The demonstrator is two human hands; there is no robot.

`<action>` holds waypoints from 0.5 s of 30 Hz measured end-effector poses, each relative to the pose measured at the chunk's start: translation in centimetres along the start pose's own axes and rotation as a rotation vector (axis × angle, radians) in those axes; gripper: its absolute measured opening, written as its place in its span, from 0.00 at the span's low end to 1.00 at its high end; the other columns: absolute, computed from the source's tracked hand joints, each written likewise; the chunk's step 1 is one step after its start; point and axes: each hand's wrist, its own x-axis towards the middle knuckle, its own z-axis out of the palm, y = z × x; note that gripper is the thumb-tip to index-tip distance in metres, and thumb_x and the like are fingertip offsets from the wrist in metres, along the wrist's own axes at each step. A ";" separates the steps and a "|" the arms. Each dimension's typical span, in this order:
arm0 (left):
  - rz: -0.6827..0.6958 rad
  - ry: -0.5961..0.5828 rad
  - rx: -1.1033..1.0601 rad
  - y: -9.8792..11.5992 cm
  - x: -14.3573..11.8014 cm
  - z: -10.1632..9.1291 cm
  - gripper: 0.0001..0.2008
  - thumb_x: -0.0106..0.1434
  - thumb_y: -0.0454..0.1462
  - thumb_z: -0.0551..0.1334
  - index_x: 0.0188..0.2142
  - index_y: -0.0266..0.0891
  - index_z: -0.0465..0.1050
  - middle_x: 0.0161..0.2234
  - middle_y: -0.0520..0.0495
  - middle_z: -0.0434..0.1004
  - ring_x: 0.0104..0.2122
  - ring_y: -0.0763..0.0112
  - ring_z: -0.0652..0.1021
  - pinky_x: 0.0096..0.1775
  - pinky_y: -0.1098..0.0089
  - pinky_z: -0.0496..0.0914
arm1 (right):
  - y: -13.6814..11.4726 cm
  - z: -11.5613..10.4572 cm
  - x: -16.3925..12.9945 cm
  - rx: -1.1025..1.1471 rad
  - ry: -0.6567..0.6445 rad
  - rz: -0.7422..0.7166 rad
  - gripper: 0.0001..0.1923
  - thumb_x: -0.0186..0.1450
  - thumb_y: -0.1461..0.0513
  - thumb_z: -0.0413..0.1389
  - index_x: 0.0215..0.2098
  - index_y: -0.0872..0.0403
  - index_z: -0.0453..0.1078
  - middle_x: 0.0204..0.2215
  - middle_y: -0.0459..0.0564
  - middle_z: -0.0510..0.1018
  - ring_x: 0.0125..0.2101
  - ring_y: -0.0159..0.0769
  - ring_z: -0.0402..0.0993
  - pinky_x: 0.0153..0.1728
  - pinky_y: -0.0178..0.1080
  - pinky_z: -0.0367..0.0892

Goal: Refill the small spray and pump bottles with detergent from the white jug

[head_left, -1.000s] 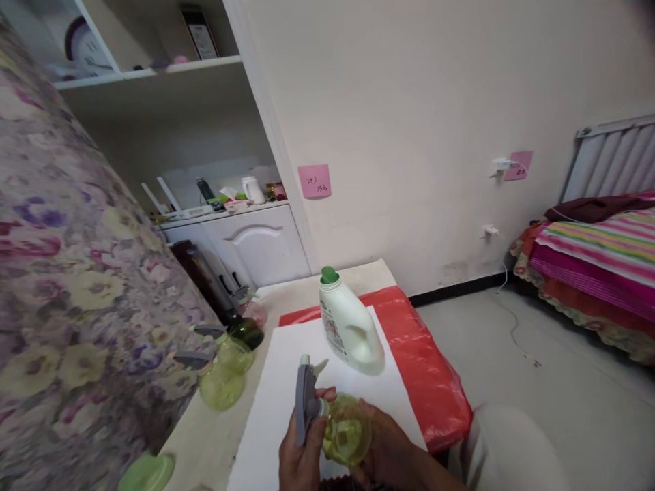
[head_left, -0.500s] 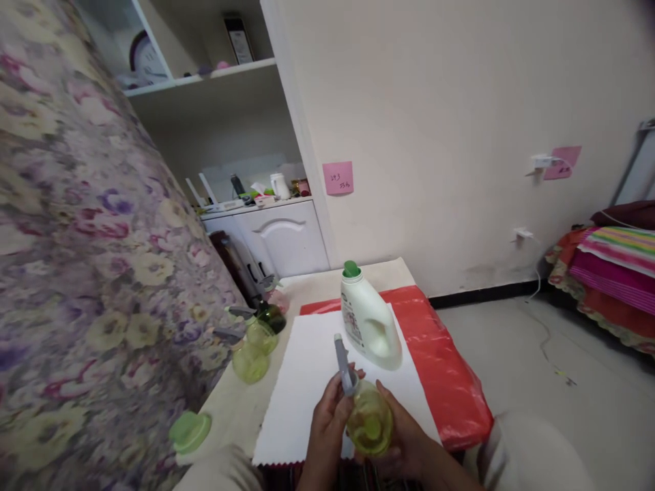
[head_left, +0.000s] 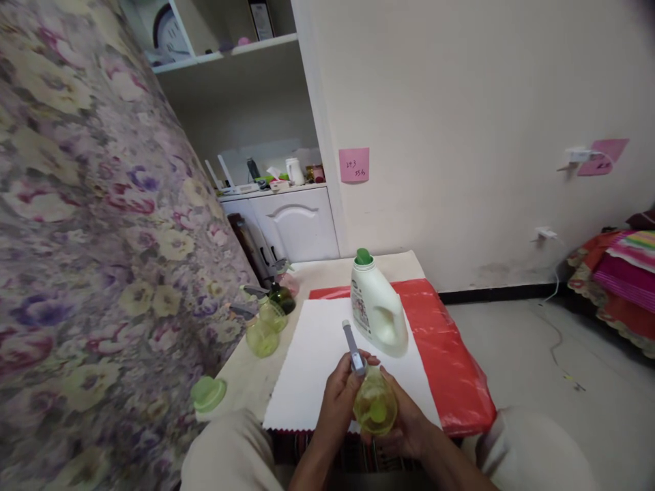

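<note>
Between my hands is a round, see-through yellow-green spray bottle [head_left: 376, 408], tilted, with some liquid in it. My right hand [head_left: 404, 419] is wrapped round its body from the right side. My left hand [head_left: 340, 392] closes its fingers on the grey spray head [head_left: 352, 346] by the bottle's neck; whether head and neck still touch I cannot tell. Just beyond stands a large pale detergent jug [head_left: 379, 310] with a green cap [head_left: 363, 257], upright on a white sheet [head_left: 307, 368].
Several more spray bottles, one of them yellow-green [head_left: 263, 339], line the table's left side. A green lid-like piece [head_left: 208, 394] rests at the near left corner. Red plastic [head_left: 455, 368] covers the right part of the table. A floral curtain [head_left: 102, 273] hangs at the left.
My view has turned a little left and down, so everything appears shifted. Both hands keep their hold, and the grey spray head seems slightly farther from the bottle's neck.
</note>
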 end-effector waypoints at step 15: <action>-0.042 -0.281 -0.042 -1.3 -1.8 -1.8 0.40 0.49 0.49 0.71 0.59 0.42 0.63 0.59 0.40 0.67 0.59 0.50 0.66 0.61 0.54 0.54 | -0.4 0.1 0.2 -0.031 -0.168 0.169 0.51 0.52 0.27 0.30 0.24 0.62 0.71 0.15 0.57 0.78 0.02 0.22 0.52 0.00 0.25 0.41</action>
